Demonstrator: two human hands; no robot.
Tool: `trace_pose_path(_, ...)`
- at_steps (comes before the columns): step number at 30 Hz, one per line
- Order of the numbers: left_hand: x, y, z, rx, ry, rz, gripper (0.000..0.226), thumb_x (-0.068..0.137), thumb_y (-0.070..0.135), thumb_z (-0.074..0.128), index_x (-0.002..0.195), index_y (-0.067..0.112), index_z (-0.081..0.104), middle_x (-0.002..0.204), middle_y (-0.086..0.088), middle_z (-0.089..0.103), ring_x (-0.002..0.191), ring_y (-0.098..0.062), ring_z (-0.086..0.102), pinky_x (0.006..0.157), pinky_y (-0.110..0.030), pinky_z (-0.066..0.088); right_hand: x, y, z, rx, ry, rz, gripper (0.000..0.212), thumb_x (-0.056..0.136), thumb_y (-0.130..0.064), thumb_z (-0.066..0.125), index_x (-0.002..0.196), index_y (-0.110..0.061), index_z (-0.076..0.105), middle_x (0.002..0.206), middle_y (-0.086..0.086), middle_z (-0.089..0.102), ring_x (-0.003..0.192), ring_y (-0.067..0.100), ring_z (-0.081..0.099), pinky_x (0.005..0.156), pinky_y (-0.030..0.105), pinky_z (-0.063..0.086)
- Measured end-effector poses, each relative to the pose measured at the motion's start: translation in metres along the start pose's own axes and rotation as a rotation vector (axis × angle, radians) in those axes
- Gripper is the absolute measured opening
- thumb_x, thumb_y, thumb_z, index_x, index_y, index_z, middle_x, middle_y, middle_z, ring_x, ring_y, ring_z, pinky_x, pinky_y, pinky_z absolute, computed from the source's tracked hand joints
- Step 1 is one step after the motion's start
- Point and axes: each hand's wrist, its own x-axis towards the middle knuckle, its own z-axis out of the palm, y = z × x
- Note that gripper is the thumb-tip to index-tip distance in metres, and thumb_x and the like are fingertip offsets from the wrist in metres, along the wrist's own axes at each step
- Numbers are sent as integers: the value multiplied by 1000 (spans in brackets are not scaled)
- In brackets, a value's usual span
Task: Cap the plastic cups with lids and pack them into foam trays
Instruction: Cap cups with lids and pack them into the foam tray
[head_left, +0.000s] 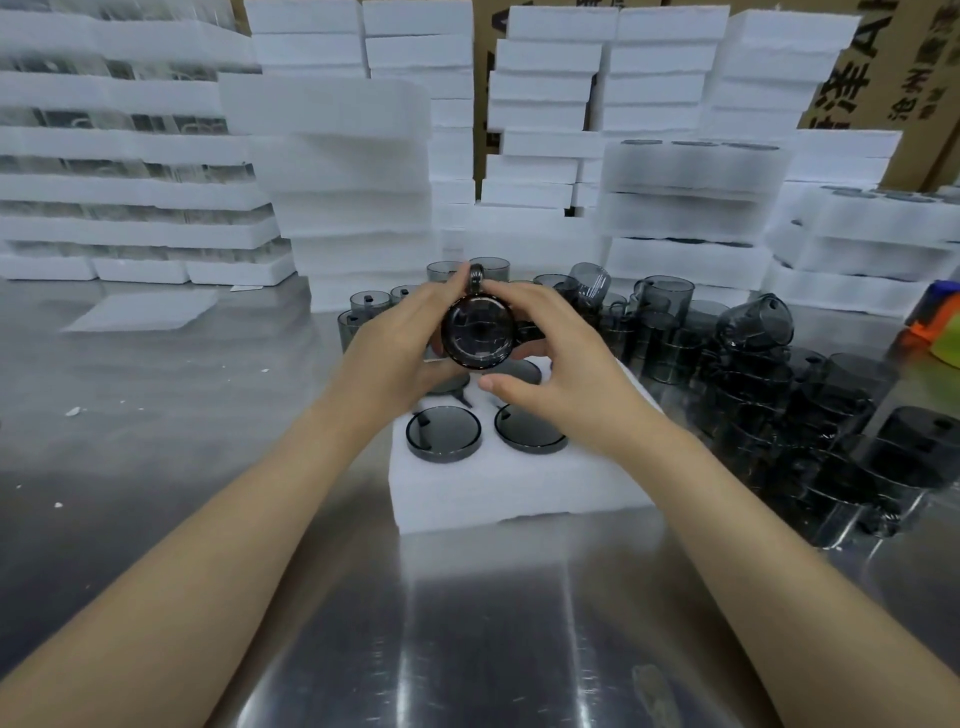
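Head view, and it's the only one: both hands are up in the middle of the frame with a smoky grey plastic cup (478, 332) between them. It's tipped so one round end faces the camera and its handle points up. My guess is that end is the lid getting seated, and tilting it like that lets you see the fit, but I honestly can't tell lid from base here.

The left hand (400, 338) wraps the cup's left side, with fingers curled round it and one fingertip up by the handle. The right hand (561, 374) curls its fingers over the right edge, and its thumb sticks out underneath, apparently off the cup. Both forearms come in from the bottom corners and angle in toward the cup.

The cup sits right above the foam tray (519, 488) at centre, so it's a short drop into a pocket. The near row already holds two capped cups (443, 434). Loose cups (779, 415) are heaped just right of the tray on the steel counter (467, 623), within easy reach. Stacks of trays (353, 182) fill the top of the frame.
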Motion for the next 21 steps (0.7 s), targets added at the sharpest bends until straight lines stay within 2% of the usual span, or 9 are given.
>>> trace_pose_path(4,3,5,-4,-4,-18,-1,78,77,28,74,143,5,39,109,-14,61,86,-29,60,68,-46,54,0,-1,0,-23,13,4,77,77,-23,80,142,-28,39,131,-13,45,123,0,44,94,17,45)
trace_pose_path(7,3,9,-5,-4,-24,19,72,79,40,66,138,4,48,93,-13,61,72,-13,45,59,-39,51,0,0,2,-87,14,45,83,76,-33,79,145,-27,34,130,-16,44,123,-3,42,102,14,37)
trace_pose_path(9,3,9,-6,-2,-28,68,65,79,36,65,133,2,53,88,-12,63,70,-6,39,58,-36,52,0,0,5,-133,32,68,83,78,-36,77,146,-25,32,130,-15,43,121,-5,40,102,6,29)
trace_pose_path(11,4,9,-6,32,-24,121,60,81,33,63,131,1,55,88,-11,66,70,-14,50,59,-36,54,1,0,3,-151,84,95,77,79,-34,76,144,-23,37,130,-11,47,117,-4,42,97,0,27)
trace_pose_path(13,3,8,-5,60,-9,154,52,84,27,63,129,2,57,90,-11,69,72,-24,62,61,-39,56,4,-1,-5,-148,146,135,70,77,-30,78,139,-22,45,123,-9,51,112,-1,47,93,0,30)
trace_pose_path(15,2,5,-1,19,16,91,48,85,17,68,131,8,57,88,-5,68,75,-20,62,66,-38,54,6,-2,-17,-147,181,180,65,73,-27,80,132,-23,52,115,-11,51,102,-2,50,87,-1,32)
trace_pose_path(17,2,2,3,-56,38,-55,51,87,15,67,136,17,52,87,8,62,72,-9,55,70,-32,50,7,-1,-31,-117,166,249,60,71,-27,81,126,-29,56,110,-14,55,92,-7,54,79,-2,37)
trace_pose_path(19,1,-2,6,-107,52,-144,51,90,15,65,138,19,49,87,13,56,71,-8,51,70,-28,49,5,-1,-45,-58,76,333,52,70,-28,81,117,-34,59,104,-18,61,86,-8,60,66,2,43)
trace_pose_path(21,0,-4,7,-130,59,-168,47,91,14,63,137,17,50,87,13,56,70,-7,50,71,-29,49,1,-1,-59,-66,-71,402,46,68,-32,80,110,-38,61,99,-19,64,79,-5,64,63,9,47)
